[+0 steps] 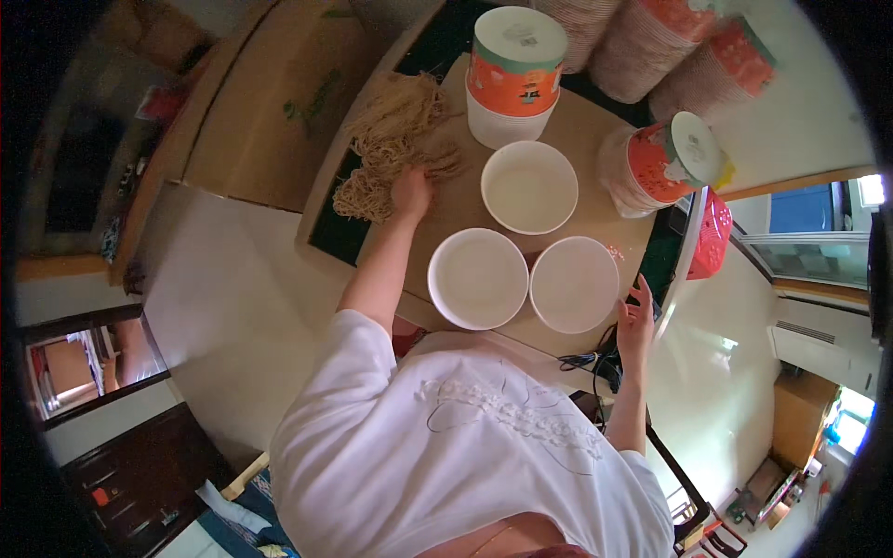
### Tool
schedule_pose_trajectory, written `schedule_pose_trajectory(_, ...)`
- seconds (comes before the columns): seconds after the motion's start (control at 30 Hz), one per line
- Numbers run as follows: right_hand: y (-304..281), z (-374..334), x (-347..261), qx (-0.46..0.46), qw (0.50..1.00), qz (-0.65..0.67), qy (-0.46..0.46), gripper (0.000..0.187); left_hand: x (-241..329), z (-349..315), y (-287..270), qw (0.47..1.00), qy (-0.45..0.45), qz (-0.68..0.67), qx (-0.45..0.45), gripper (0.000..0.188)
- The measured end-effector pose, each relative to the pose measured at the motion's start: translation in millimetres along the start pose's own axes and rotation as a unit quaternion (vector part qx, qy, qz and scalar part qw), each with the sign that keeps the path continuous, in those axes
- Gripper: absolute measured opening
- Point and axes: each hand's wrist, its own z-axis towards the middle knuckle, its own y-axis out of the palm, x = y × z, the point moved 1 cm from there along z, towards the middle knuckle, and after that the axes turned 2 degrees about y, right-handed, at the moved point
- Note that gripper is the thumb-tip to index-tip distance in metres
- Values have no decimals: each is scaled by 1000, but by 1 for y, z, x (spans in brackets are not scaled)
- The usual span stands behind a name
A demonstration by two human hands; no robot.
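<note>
At the far left of the table lies a heap of thin tan strands (395,126), crinkled and tangled like dried noodles or shredded paper. My left hand (412,193) is curled in at the heap's near right edge, closed on some strands; its fingertips are partly hidden. Three white round paper tubs stand upright with their mouths up: a far tub (528,188), a near left tub (478,279) and a near right tub (574,285). The two near ones touch or nearly touch. Just right of the near right tub, my right hand (636,321) hangs with fingers apart, holding nothing.
Behind the tubs stands an upside-down stack of orange and green paper tubs (514,79). Another wrapped stack (665,158) lies at the right. Tall wrapped stacks (646,51) line the back. A red basket (712,237) and black cables (605,358) are by the table's right side. A large cardboard box (265,102) stands left.
</note>
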Motion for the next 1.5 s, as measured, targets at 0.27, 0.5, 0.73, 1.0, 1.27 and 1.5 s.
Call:
schedule_pose_trajectory(0.27,-11,-1,-63,-47,979,189,-55,30,54,-24,-167,811,63,-563,147,15)
schedule_pose_trajectory(0.5,46,0,-196,-115,946,197,-229,22,113,-77,-269,809,215,-464,290,5)
schedule_pose_trajectory(0.73,100,-3,-235,-295,777,554,-41,30,154,-150,-221,895,289,-330,87,11)
schedule_pose_trajectory(1.0,65,-23,-191,-268,774,570,61,26,178,-202,-172,895,316,-307,63,14)
schedule_pose_trajectory(1.27,-47,-42,-133,-277,741,599,128,19,231,-268,-103,817,408,-394,-105,14)
schedule_pose_trajectory(1.5,-90,-47,-68,-279,877,382,81,15,255,-266,-100,833,367,-398,-111,13)
